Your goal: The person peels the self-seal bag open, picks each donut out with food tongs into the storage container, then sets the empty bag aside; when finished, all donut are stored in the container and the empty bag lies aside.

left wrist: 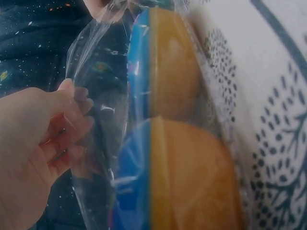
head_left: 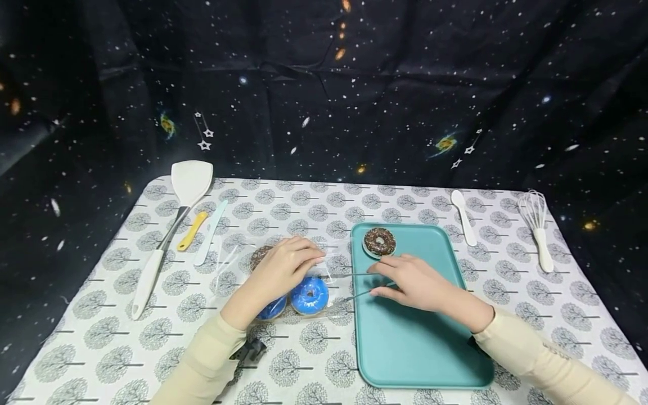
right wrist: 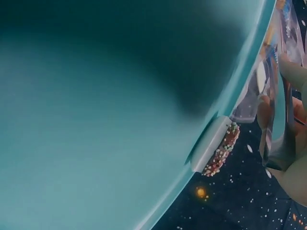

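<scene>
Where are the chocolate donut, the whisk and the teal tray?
chocolate donut point(head_left: 379, 241), head view, on its sprinkled icing ring.
whisk point(head_left: 544, 250), head view, on its white handle.
teal tray point(head_left: 415, 349), head view, on its bare floor near the front.

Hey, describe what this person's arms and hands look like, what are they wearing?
Both hands are bare: no gloves, and no rings that I can see. The left hand and right hand come out of long, close-fitting cream sleeves that reach the wrists. A small dark device sits under the left forearm, and a dark edge shows at the right cuff.
</scene>
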### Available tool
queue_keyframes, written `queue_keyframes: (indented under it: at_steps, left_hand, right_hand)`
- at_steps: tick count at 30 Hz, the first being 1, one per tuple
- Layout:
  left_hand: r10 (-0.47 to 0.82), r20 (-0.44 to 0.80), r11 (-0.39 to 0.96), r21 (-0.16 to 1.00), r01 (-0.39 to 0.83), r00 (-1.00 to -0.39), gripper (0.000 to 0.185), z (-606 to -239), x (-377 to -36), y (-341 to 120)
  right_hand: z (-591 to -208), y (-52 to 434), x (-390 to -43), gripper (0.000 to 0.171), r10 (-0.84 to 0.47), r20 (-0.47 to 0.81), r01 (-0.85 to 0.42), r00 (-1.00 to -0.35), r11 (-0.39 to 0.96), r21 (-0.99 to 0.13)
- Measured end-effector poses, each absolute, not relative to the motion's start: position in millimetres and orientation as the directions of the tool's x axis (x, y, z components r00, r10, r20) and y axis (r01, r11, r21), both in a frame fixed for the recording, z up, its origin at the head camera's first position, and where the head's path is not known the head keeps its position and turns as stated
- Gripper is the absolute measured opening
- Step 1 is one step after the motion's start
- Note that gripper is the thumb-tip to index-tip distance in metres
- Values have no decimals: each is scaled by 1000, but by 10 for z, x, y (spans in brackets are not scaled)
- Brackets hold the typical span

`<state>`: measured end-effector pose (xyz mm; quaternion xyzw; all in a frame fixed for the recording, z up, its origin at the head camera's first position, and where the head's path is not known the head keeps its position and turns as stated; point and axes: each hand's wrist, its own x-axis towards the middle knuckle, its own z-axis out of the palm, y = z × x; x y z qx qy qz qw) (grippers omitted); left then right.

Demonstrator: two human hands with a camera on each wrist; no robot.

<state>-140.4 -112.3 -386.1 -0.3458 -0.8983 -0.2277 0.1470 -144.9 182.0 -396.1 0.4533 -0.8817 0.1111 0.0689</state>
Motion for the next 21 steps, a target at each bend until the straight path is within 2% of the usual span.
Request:
queue_keyframes:
  at_steps: [12,21]
  left_hand:
    - [557,409,661,309,684,-723,18,-3864,-1404,-1122]
    - [572,375,656,325,681,-729,17,-3863,-1409,-1129]
  right_hand:
    - [-3983,1765,-1388,20,-782,348,-850,-517,519,-95]
    - [-4027,1773,-1338,21,-754,366,-833,-545,535,-139]
